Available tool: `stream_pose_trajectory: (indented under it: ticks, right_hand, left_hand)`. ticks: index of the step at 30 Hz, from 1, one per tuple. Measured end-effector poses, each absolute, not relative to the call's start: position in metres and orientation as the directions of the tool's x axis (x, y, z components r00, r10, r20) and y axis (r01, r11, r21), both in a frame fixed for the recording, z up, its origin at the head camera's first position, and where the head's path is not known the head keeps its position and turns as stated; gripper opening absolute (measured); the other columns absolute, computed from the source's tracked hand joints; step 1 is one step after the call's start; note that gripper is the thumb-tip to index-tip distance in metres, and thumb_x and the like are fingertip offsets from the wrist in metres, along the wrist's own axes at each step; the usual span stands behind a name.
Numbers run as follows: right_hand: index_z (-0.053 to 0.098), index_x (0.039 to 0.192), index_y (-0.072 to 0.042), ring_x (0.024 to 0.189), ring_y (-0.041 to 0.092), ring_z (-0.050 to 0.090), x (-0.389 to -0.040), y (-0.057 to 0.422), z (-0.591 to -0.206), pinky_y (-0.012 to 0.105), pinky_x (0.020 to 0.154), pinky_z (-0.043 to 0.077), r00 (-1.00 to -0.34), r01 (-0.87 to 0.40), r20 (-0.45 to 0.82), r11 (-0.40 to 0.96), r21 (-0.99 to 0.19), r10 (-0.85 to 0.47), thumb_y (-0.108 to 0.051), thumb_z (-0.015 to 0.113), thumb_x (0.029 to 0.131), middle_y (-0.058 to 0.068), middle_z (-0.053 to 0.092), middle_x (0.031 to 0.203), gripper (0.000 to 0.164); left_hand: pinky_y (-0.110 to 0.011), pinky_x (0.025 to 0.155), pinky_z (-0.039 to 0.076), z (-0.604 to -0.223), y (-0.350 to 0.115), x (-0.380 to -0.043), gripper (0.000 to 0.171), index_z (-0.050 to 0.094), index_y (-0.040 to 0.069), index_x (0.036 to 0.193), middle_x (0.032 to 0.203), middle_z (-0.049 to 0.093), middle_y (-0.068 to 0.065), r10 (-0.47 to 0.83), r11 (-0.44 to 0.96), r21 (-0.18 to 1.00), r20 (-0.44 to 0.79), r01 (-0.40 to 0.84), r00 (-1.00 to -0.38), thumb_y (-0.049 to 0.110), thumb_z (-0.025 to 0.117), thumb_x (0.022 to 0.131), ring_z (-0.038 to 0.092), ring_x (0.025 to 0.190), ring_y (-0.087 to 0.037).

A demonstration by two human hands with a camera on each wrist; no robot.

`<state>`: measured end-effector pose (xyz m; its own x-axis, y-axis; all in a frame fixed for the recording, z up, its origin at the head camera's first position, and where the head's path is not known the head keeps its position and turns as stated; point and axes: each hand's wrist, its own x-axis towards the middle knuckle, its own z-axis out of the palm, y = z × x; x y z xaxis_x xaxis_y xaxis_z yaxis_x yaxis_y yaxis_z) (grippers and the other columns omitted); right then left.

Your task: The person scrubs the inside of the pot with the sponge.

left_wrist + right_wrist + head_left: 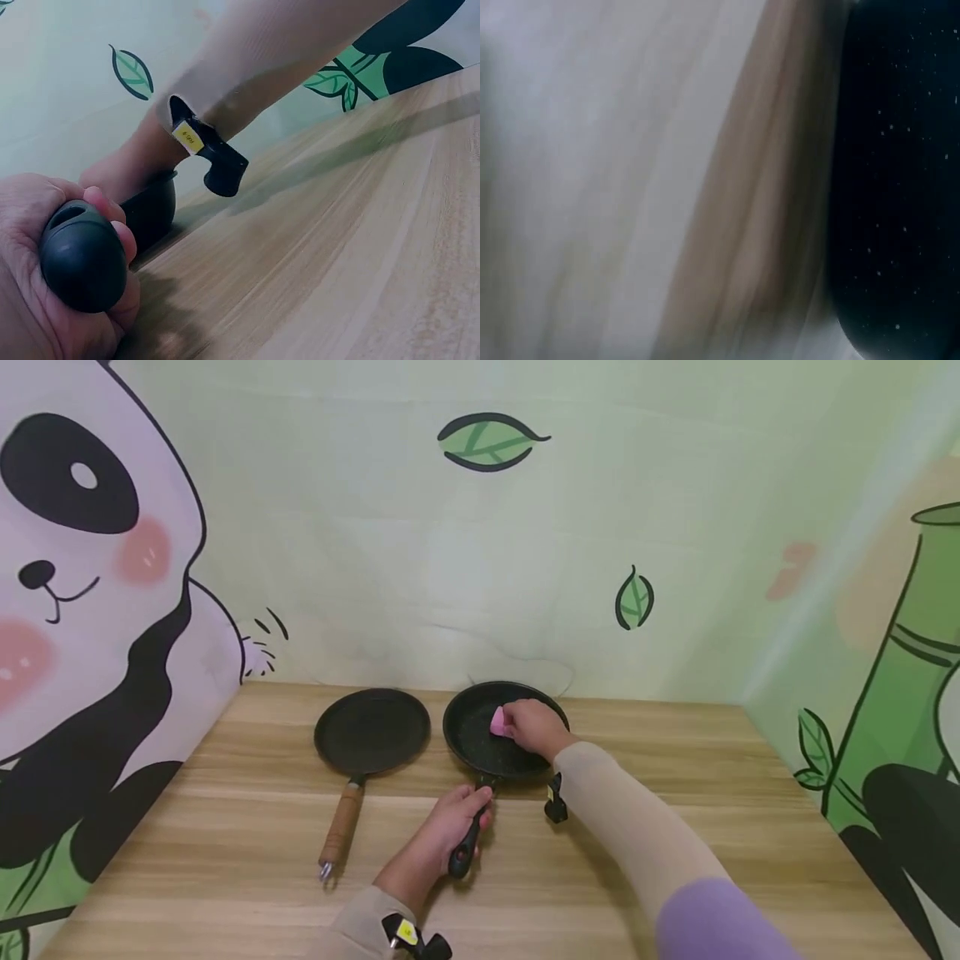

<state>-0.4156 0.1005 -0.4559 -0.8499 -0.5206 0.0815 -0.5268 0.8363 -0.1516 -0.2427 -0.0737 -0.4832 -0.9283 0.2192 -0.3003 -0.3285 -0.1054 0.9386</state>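
A black frying pan (pixel 472 743) rests on the wooden table towards the back. My left hand (pixel 453 822) grips its black handle (pixel 463 852), fingers wrapped round it; the rounded handle end (pixel 86 262) pokes out of the fist in the left wrist view. Inside the pan, my right hand (pixel 536 725) pinches a small pink pad (pixel 498 722) at the pan's inner surface; most of the pad is hidden by the fingers. White specks dot the dark pan surface (pixel 900 187) in the blurred right wrist view, where neither the right hand nor the pad shows.
Left of the frying pan lies a flat black griddle pan (pixel 372 731) with a wooden handle (pixel 342 827) pointing towards me. The wooden table (pixel 225 843) meets a green printed wall (pixel 360 568) at its back edge. My right forearm (pixel 630 810) reaches across the table's right half.
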Motion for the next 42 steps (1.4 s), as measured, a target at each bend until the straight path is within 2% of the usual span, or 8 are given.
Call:
stream_pose_trajectory:
  ticks: [5, 12, 19, 23, 27, 30, 34, 42]
  right_hand:
    - [0.067, 0.085, -0.011, 0.077, 0.019, 0.056, -0.410, 0.099, -0.450, 0.036, 0.080, 0.051, -0.816, -0.577, 0.067, 0.800, -0.167, -0.575, -0.015, 0.072, 0.093, 0.001, 0.064, 0.079, 0.010]
    - [0.067, 0.083, -0.015, 0.076, 0.014, 0.054, -0.389, 0.100, -0.442, 0.033, 0.078, 0.050, -0.666, -0.741, 0.040, 0.655, -0.145, -0.745, -0.017, 0.074, 0.091, -0.004, 0.059, 0.080, 0.010]
    - [0.066, 0.080, -0.016, 0.075, 0.013, 0.052, -0.389, 0.106, -0.443, 0.031, 0.074, 0.047, -0.645, -0.760, 0.094, 0.623, -0.185, -0.758, -0.015, 0.075, 0.089, -0.005, 0.057, 0.080, 0.013]
    - [0.066, 0.085, -0.011, 0.085, 0.019, 0.057, -0.391, 0.111, -0.439, 0.037, 0.083, 0.050, -0.703, -0.711, 0.200, 0.661, -0.240, -0.683, -0.015, 0.073, 0.092, 0.002, 0.064, 0.089, 0.010]
    - [0.067, 0.092, -0.005, 0.095, 0.027, 0.059, -0.395, 0.124, -0.428, 0.044, 0.091, 0.050, -0.812, -0.583, 0.312, 0.720, -0.377, -0.494, -0.013, 0.071, 0.094, 0.012, 0.065, 0.101, 0.009]
    - [0.067, 0.095, -0.004, 0.096, 0.029, 0.058, -0.397, 0.134, -0.420, 0.046, 0.092, 0.050, -0.867, -0.491, 0.330, 0.750, -0.443, -0.373, -0.015, 0.070, 0.095, 0.015, 0.064, 0.103, 0.011]
    - [0.067, 0.096, -0.003, 0.097, 0.030, 0.058, -0.398, 0.147, -0.412, 0.046, 0.092, 0.050, -0.890, -0.442, 0.328, 0.777, -0.448, -0.317, -0.017, 0.069, 0.095, 0.015, 0.064, 0.104, 0.015]
    - [0.067, 0.098, -0.002, 0.092, 0.031, 0.056, -0.396, 0.168, -0.406, 0.046, 0.088, 0.050, -0.897, -0.418, 0.335, 0.801, -0.429, -0.289, -0.017, 0.068, 0.096, 0.015, 0.063, 0.100, 0.015]
  left_hand:
    - [-0.026, 0.039, 0.040, -0.483, -0.073, -0.245, 0.028, 0.053, 0.007, 0.098, 0.070, 0.050, 0.003, 0.180, -0.089, 0.948, -0.287, -0.306, -0.941, 0.033, 0.052, 0.105, 0.041, 0.053, -0.013]
    - [-0.026, 0.040, 0.040, -0.483, -0.074, -0.249, 0.031, 0.055, 0.004, 0.101, 0.070, 0.051, 0.003, 0.165, -0.075, 0.954, -0.275, -0.290, -0.947, 0.034, 0.052, 0.105, 0.041, 0.051, -0.014]
    - [-0.027, 0.041, 0.040, -0.482, -0.068, -0.248, 0.031, 0.054, 0.004, 0.097, 0.070, 0.052, 0.002, 0.156, -0.062, 0.962, -0.253, -0.265, -0.955, 0.034, 0.052, 0.105, 0.043, 0.054, -0.014]
    - [-0.027, 0.040, 0.039, -0.482, -0.063, -0.243, 0.029, 0.053, 0.006, 0.094, 0.070, 0.052, 0.001, 0.146, -0.068, 0.963, -0.248, -0.260, -0.958, 0.032, 0.052, 0.105, 0.043, 0.057, -0.014]
    - [-0.028, 0.040, 0.040, -0.481, -0.055, -0.239, 0.028, 0.051, 0.007, 0.091, 0.071, 0.053, 0.000, 0.141, -0.073, 0.966, -0.235, -0.246, -0.962, 0.031, 0.053, 0.105, 0.043, 0.057, -0.015]
    - [-0.029, 0.040, 0.041, -0.480, -0.049, -0.235, 0.029, 0.050, 0.007, 0.090, 0.071, 0.054, -0.002, 0.134, -0.074, 0.966, -0.236, -0.247, -0.962, 0.031, 0.054, 0.105, 0.043, 0.056, -0.016]
    - [-0.029, 0.041, 0.042, -0.480, -0.041, -0.230, 0.028, 0.049, 0.007, 0.089, 0.071, 0.054, -0.003, 0.114, -0.091, 0.962, -0.248, -0.259, -0.962, 0.030, 0.055, 0.104, 0.044, 0.055, -0.017]
    - [-0.029, 0.041, 0.044, -0.479, -0.028, -0.222, 0.026, 0.047, 0.006, 0.091, 0.070, 0.054, -0.003, 0.097, -0.123, 0.959, -0.244, -0.254, -0.965, 0.027, 0.053, 0.105, 0.045, 0.056, -0.017]
